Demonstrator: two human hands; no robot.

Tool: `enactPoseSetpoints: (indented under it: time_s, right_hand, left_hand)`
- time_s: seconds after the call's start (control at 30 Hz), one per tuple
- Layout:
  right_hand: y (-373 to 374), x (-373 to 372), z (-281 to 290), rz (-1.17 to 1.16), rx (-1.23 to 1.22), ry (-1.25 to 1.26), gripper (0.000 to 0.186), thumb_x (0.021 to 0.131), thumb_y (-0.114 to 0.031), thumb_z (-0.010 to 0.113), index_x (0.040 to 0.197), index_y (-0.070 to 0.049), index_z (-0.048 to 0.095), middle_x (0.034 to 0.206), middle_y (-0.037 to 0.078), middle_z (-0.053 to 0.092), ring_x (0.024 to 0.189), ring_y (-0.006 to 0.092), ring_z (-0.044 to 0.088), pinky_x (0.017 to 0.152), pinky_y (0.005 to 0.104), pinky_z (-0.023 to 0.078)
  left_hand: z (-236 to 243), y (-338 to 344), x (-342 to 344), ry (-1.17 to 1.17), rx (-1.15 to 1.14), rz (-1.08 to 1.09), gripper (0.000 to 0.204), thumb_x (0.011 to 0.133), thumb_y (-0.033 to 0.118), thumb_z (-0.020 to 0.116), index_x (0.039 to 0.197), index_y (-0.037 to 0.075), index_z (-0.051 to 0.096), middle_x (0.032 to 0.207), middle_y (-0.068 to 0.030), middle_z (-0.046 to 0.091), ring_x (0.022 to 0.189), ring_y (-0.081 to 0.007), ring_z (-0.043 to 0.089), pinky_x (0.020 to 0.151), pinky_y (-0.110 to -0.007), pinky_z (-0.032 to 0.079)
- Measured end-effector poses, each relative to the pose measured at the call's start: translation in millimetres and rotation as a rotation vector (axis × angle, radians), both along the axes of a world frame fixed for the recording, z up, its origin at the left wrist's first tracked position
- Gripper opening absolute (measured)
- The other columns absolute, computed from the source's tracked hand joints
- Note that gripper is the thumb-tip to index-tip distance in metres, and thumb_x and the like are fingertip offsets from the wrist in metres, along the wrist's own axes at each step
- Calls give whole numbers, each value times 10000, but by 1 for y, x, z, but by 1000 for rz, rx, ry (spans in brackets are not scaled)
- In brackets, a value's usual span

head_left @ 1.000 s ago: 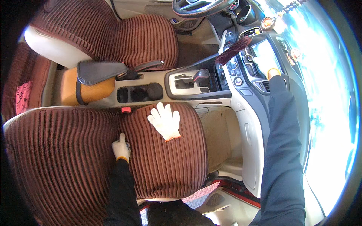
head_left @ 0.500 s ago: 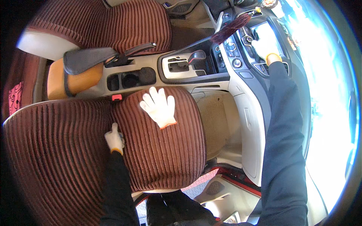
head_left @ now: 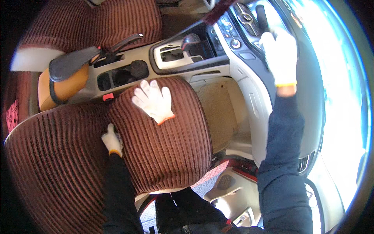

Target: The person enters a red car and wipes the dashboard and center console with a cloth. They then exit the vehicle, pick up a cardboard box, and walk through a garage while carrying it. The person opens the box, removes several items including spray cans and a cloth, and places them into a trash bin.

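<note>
My left hand (head_left: 112, 141), in a white knit glove with an orange cuff, rests on the passenger seat (head_left: 167, 156) where backrest and cushion meet. Its thumb points away from me and the fingers are curled; anything inside them is hidden. A loose white glove (head_left: 152, 100) with an orange hem lies spread on the cushion. At the dashboard my right hand (head_left: 281, 58), also gloved, is closed on a dark bar-shaped thing (head_left: 261, 17) that sticks out past the fingers in front of the bright screen (head_left: 269, 11). The kind of thing is unclear.
Beyond the cushion runs the centre console with a gear lever (head_left: 190, 40), cup holders (head_left: 124, 75), a handbrake (head_left: 128, 41) and a tan armrest box (head_left: 72, 86). A dark red tassel (head_left: 219, 11) hangs near the dashboard. Glare washes out the windscreen side.
My right hand has come nearer and shows larger, with the dark bar standing out over the screen. The view has shifted, moving the tassel up and left. My left hand keeps its place.
</note>
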State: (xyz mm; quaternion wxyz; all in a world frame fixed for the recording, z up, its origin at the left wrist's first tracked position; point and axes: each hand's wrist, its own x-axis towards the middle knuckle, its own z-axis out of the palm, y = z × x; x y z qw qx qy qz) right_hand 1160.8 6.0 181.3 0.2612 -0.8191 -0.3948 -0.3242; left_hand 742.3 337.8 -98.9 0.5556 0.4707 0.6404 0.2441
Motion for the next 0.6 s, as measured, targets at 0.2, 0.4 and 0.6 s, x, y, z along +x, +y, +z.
enactPoseSetpoints:
  time_s: [0.2, 0.4, 0.6]
  right_hand:
    - [-63, -161, -141, 90, 75, 903, 255, 997, -199, 674, 1016, 51, 723, 825, 178, 709, 713, 272, 700, 700, 389, 569]
    - [-132, -287, -251, -143, -22, 1142, 316, 973, -217, 723, 1093, 73, 749, 1047, 255, 761, 1004, 386, 755, 912, 461, 578]
    - [-138, -304, -273, -237, -83, 876, 238, 950, -186, 735, 1078, 6, 792, 1054, 207, 740, 1009, 401, 719, 930, 477, 569]
  left_hand:
    - [3, 17, 1, -11, 2, -13, 454, 1039, 443, 705, 827, 77, 541, 671, -45, 527, 458, -172, 445, 418, -351, 343]
    - [12, 31, 6, -22, 19, -60, 471, 1024, 466, 707, 774, 97, 555, 676, -41, 540, 471, -181, 463, 422, -352, 352]
    - [11, 41, 3, 89, 7, -82, 486, 1028, 534, 669, 788, 121, 579, 686, -23, 560, 477, -181, 477, 424, -336, 345]
